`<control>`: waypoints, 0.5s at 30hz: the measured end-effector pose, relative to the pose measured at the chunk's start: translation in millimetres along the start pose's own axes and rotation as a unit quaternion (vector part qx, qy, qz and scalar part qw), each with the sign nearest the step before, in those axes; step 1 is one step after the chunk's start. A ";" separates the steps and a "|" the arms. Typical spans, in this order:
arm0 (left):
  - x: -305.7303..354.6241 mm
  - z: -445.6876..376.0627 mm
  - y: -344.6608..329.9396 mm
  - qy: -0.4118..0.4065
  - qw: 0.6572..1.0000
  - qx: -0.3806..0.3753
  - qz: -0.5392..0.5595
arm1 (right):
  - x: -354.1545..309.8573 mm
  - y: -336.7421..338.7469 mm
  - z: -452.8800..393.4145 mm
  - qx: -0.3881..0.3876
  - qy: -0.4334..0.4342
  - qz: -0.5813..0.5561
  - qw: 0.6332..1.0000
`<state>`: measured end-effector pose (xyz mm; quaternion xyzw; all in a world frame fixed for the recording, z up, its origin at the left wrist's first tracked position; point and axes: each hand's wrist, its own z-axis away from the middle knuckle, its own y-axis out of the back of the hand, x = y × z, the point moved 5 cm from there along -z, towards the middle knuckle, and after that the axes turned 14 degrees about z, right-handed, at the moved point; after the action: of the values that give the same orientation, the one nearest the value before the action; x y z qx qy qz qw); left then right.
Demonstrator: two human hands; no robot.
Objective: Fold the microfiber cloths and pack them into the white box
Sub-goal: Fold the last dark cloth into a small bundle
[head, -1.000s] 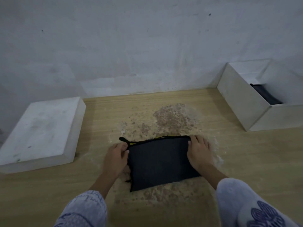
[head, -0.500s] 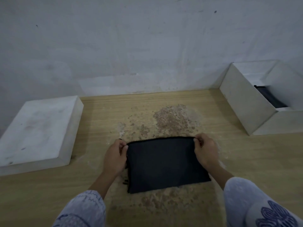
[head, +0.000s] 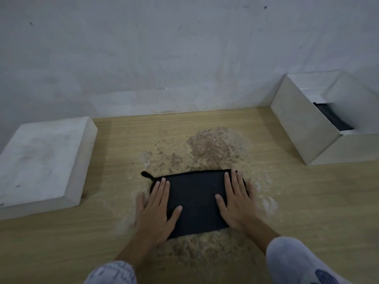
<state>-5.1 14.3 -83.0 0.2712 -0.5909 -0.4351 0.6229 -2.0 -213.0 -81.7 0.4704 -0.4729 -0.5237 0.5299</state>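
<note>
A dark folded microfiber cloth (head: 195, 199) lies flat on the wooden table in front of me, with a small hanging loop sticking out at its far left corner. My left hand (head: 156, 210) presses flat on the cloth's left part, fingers straight. My right hand (head: 235, 199) lies flat on its right part, fingers spread. The open white box (head: 303, 128) stands at the far right against the wall. Inside it another dark cloth (head: 332, 117) is partly visible.
A white box lid (head: 41, 160) lies upside up at the left of the wooden table (head: 307, 201). A worn, speckled patch (head: 211, 144) marks the tabletop around and behind the cloth. A pale wall closes off the back.
Both hands let go of the cloth's far corners and now lie flat on top of it. The cloth stays in place, folded.
</note>
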 end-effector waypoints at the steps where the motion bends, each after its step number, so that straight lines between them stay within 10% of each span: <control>1: 1.7 0.1 1.5 0.002 1.000 -0.005 -0.016 | 1.7 0.2 -3.0 -0.015 0.012 0.006 1.000; 4: 9.2 -3.0 11.2 0.008 0.999 0.000 -0.048 | 6.4 2.7 -6.9 -0.036 0.034 -0.015 0.999; 8: 30.8 -29.8 33.5 -0.039 0.997 0.065 -0.001 | -2.8 22.9 19.1 0.161 0.128 -0.045 0.978; 15: 69.0 -77.4 16.5 -0.062 0.995 -0.071 0.028 | -28.5 18.1 51.0 0.202 0.313 -0.075 0.925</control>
<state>68.5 -51.0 -46.4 0.1826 -0.6032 -0.4744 0.6146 -50.8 -184.4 -58.3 0.7417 -0.3419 -0.2812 0.5039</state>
